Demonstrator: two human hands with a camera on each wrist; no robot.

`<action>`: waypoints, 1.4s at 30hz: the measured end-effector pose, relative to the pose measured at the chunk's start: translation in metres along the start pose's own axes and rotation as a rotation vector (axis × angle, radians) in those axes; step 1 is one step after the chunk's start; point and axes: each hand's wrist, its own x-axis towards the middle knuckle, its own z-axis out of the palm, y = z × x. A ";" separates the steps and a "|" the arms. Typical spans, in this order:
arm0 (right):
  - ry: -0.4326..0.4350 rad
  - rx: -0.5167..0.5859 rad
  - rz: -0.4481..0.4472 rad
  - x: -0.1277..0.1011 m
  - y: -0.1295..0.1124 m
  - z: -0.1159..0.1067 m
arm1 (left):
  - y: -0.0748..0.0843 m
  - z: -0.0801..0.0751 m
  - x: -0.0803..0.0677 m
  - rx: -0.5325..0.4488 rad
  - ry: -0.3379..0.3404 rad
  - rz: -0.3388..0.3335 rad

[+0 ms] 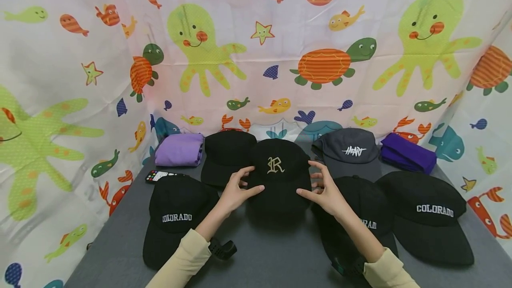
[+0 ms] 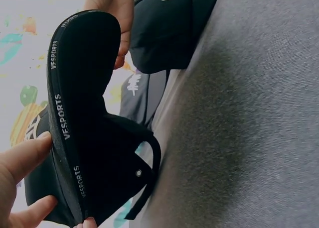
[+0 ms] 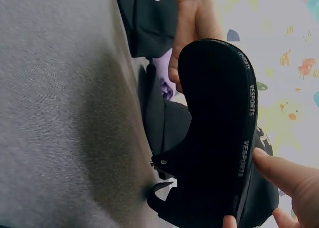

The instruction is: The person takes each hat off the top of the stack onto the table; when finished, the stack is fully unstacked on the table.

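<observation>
- Head view: both hands hold the R cap (image 1: 280, 170) at mid-bench, lifted off the grey bench (image 1: 276, 257), its brim toward the person.
- The left hand (image 1: 236, 192) pinches the brim's left edge, fingers curled over it; the right hand (image 1: 326, 192) pinches the right edge the same way.
- Left wrist view: the brim's underside shows a "VESPORTS" band, and the back strap (image 2: 149, 173) hangs free above the bench.
- Around it lie Colorado caps (image 1: 176, 217), a grey Heart cap (image 1: 352, 150), a plain black cap (image 1: 226, 152), and folded purple cloths (image 1: 180, 149).
- Judgement: to handle it well, the person should keep an even grip on both edges so the brim stays level and the crown unsquashed, clear of the neighbouring caps.
</observation>
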 end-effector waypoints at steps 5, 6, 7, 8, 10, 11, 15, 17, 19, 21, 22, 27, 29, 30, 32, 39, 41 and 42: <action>-0.039 0.018 0.030 -0.010 0.002 -0.001 | -0.001 -0.001 -0.010 0.006 -0.013 0.031; -0.043 0.021 0.034 -0.013 0.002 -0.001 | -0.002 -0.001 -0.012 0.007 -0.016 0.042; -0.045 0.025 0.034 -0.015 0.002 -0.001 | -0.001 -0.001 -0.015 0.009 -0.018 0.046; -0.046 0.029 0.034 -0.017 0.002 0.000 | -0.001 -0.001 -0.017 0.013 -0.019 0.053; -0.045 0.034 0.028 -0.022 0.002 0.000 | -0.002 -0.001 -0.021 0.021 -0.022 0.061; -0.044 0.038 0.018 -0.024 0.002 0.001 | -0.002 -0.001 -0.024 0.023 -0.022 0.063; -0.044 0.055 -0.017 -0.032 0.003 0.003 | -0.003 -0.001 -0.033 0.020 -0.018 0.055; -0.044 0.065 -0.029 -0.036 0.003 0.005 | -0.003 -0.001 -0.038 0.022 -0.022 0.056; -0.046 0.076 -0.035 -0.041 0.002 0.006 | -0.003 -0.002 -0.043 0.025 -0.032 0.059; -0.048 0.082 -0.034 -0.045 0.002 0.007 | -0.003 -0.003 -0.048 0.017 -0.045 0.057; -0.050 0.087 -0.036 -0.048 0.001 0.008 | -0.003 -0.003 -0.051 0.012 -0.052 0.057; -0.059 0.078 -0.016 -0.059 0.001 0.010 | 0.017 -0.008 -0.071 -0.014 -0.082 0.030; -0.067 0.082 -0.001 -0.063 0.001 0.011 | 0.022 -0.009 -0.078 -0.022 -0.090 0.015; -0.070 0.083 0.005 -0.066 0.001 0.011 | 0.023 -0.009 -0.081 -0.028 -0.092 0.004; -0.072 0.100 0.013 -0.070 0.001 0.012 | 0.014 -0.007 -0.083 -0.038 -0.095 -0.003; -0.061 0.131 0.028 -0.087 0.001 0.017 | -0.002 -0.003 -0.094 -0.085 -0.118 -0.025; -0.064 0.137 0.034 -0.093 -0.001 0.017 | 0.000 -0.004 -0.098 -0.088 -0.131 -0.024; -0.070 0.137 0.033 -0.096 -0.002 0.017 | 0.001 -0.004 -0.101 -0.086 -0.137 -0.025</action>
